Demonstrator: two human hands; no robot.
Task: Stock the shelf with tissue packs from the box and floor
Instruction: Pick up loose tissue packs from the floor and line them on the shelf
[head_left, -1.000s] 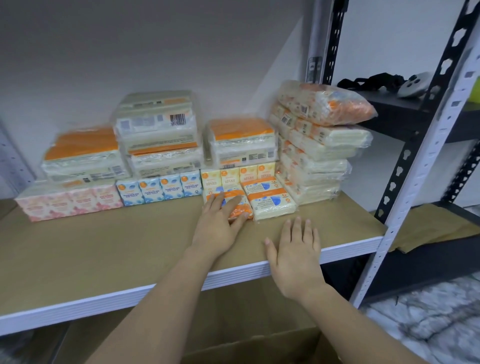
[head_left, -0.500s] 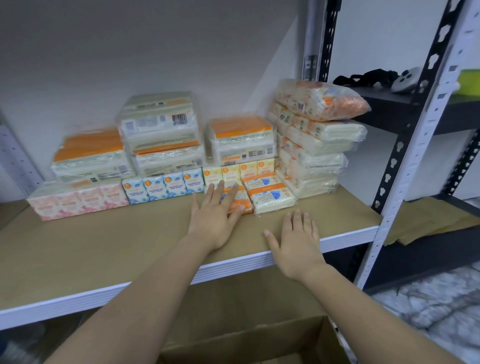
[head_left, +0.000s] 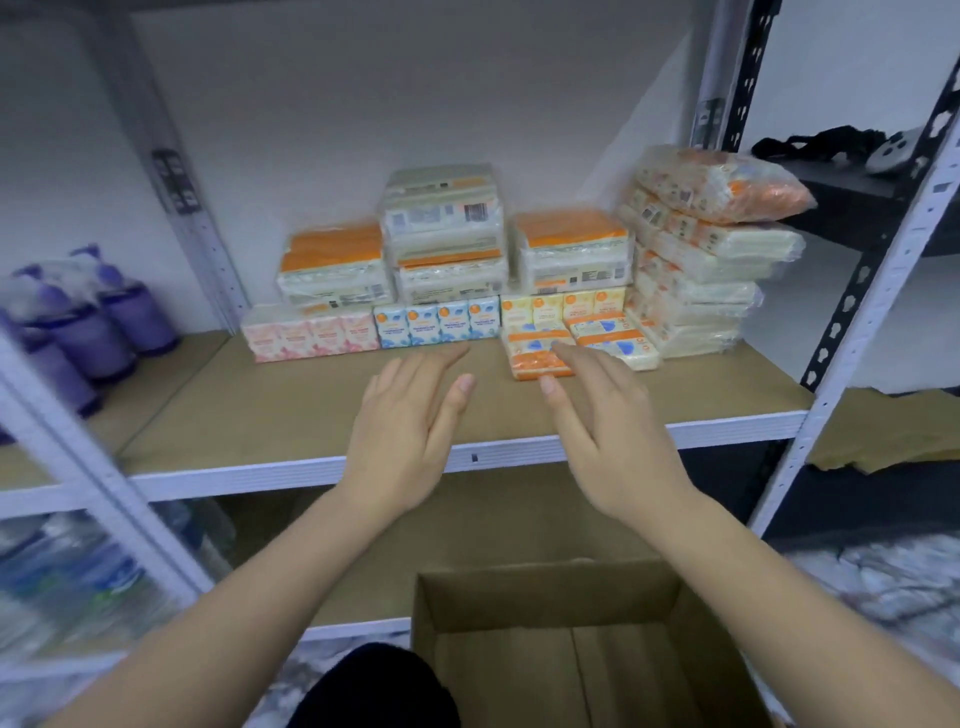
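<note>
Tissue packs line the back of the tan shelf board: pink small packs, blue small packs, yellow small packs, large orange-topped packs and a leaning stack of bagged packs at the right. Small orange and blue flat packs lie in front. My left hand hovers flat and empty above the shelf front. My right hand is also flat and empty, its fingertips close to the small orange pack. An open cardboard box stands on the floor below; no packs show inside it.
Purple bottles stand on the neighbouring shelf at left. White shelf posts frame the bay. A dark shelf at right holds a black-and-white device. Crumpled brown paper lies at right. Wrapped bottles sit low at left.
Both hands have lifted off the shelf and the small packs and drawn back. The camera has pulled back and tilted down, bringing the box and the left shelf into view.
</note>
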